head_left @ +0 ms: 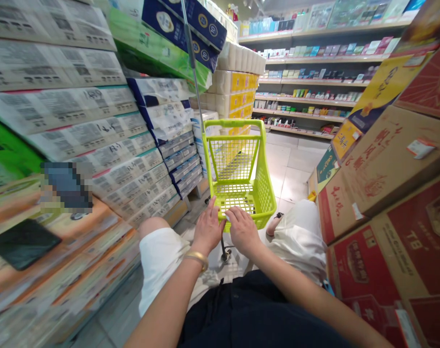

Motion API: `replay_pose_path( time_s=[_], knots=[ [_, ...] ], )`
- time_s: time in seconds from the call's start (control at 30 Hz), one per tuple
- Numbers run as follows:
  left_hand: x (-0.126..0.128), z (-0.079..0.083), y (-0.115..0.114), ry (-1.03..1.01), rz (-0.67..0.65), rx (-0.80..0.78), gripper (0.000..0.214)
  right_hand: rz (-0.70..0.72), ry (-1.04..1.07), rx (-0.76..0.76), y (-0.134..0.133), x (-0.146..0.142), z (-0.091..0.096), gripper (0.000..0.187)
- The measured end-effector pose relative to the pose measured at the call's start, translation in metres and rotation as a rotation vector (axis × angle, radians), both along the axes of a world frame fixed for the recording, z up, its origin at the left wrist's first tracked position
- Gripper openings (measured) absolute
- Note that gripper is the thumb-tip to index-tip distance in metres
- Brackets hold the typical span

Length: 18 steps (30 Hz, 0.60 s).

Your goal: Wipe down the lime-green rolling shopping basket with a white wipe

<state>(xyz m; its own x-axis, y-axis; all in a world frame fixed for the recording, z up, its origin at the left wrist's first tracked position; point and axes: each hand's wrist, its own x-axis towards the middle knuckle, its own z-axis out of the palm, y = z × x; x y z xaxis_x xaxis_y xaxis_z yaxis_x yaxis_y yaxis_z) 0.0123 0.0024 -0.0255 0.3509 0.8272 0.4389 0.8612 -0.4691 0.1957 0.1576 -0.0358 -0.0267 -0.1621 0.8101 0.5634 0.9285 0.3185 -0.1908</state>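
Note:
A lime-green plastic shopping cart with a mesh basket stands on wheels directly ahead of me. My left hand is curled over the near rim of the cart, with a gold bangle on that wrist. My right hand grips the same rim just beside it, and the two hands almost touch. A thin metal pole rises from the cart's far left corner. The basket holds nothing that I can see.
Stacked tissue packs form a tall wall close on the left. Red cardboard cartons crowd the right. Rolled paper packs stand ahead, beyond them shelves of small boxes. A tiled aisle floor runs between them.

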Motion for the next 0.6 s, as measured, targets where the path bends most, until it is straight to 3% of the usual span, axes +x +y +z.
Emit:
replay_pose_path(
  time_s=[0.17,0.33,0.47,0.6],
  knots=[
    [0.005,0.001,-0.002,-0.007,-0.002,-0.012,0.032,-0.099,0.007,-0.005,-0.005,0.018,0.002,0.034],
    [0.003,0.003,-0.002,0.030,-0.024,0.057,0.036,-0.043,0.015,-0.024,0.000,-0.006,0.003,0.037],
    [-0.012,0.016,0.008,0.037,-0.190,0.069,0.034,0.026,0.023,0.008,0.002,-0.020,0.001,0.043],
    [-0.021,0.035,0.022,0.022,-0.386,0.032,0.027,0.033,0.005,0.034,-0.004,-0.006,-0.002,0.043]
  ],
)
